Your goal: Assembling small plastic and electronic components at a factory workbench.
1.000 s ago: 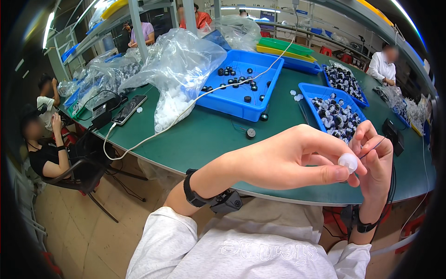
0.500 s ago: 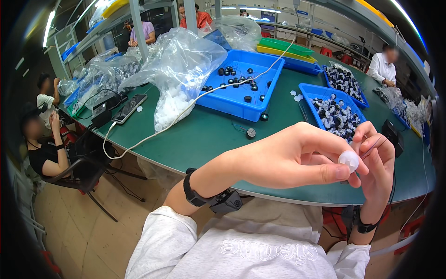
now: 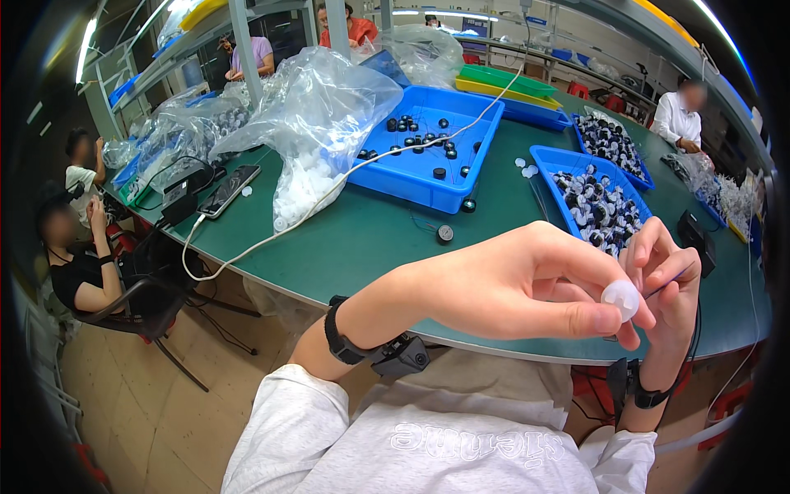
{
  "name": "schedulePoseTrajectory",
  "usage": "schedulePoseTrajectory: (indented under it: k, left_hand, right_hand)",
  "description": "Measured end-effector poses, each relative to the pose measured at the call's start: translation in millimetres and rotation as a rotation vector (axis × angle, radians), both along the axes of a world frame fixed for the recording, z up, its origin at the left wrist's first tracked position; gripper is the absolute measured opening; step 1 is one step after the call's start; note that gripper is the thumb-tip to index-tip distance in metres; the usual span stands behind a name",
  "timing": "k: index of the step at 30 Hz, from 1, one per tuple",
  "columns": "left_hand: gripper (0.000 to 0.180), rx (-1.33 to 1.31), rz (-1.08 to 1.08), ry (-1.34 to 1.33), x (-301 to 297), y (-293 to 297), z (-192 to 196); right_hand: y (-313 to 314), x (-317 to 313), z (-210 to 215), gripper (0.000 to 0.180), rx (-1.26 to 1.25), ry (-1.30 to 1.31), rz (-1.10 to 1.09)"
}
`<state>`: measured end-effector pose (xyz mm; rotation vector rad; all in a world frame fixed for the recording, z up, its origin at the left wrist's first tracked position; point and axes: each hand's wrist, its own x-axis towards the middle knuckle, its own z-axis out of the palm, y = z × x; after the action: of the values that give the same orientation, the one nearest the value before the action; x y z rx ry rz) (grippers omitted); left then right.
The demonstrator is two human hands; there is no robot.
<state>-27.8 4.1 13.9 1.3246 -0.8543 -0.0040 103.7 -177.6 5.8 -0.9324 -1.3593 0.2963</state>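
My left hand [image 3: 527, 284] reaches across in front of me, its thumb and forefinger closed on a small round white plastic cap [image 3: 620, 300]. Right beside it, my right hand [image 3: 671, 276] has its fingers bent, with thin dark wires [image 3: 666, 283] pinched between them. Whatever the wires attach to is hidden behind the cap and the fingers. On the green table, beyond my left wrist, lies a small black round part [image 3: 444, 235] with thin leads.
A blue tray [image 3: 436, 196] holds scattered black round parts; a clear bag [image 3: 317, 115] of white caps leans beside it. Another blue tray [image 3: 568, 216] is heaped with black-and-white parts. A white cable [image 3: 271, 240] crosses the table [image 3: 362, 255] past a phone [image 3: 230, 192]. Co-workers sit around.
The white cap and my left fingers have shifted slightly down. My right-hand fingers have bent more, and the wires lie at a different slant.
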Motion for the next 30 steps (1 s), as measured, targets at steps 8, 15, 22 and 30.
schedulePoseTrajectory:
  k: [8,15,22,30]
  left_hand:
    - [0.028,0.028,-0.006,-0.037,2.4,-0.5,-3.3]
    - [0.029,0.051,-0.025,-0.059,1.0,-0.8,-1.6]
    - [0.028,0.047,0.027,-0.083,1.8,-0.4,-1.8]
    - [0.028,0.018,0.107,-0.069,3.4,-0.2,-3.1]
  right_hand:
    - [2.8,-1.5,2.1,0.024,0.029,0.019,0.102]
    - [1.9,2.3,1.9,0.025,0.047,-0.027,0.150]
    - [0.1,-1.9,1.7,0.027,0.059,-0.029,-0.023]
    - [-0.5,-9.3,2.4,0.026,0.091,-0.045,-0.269]
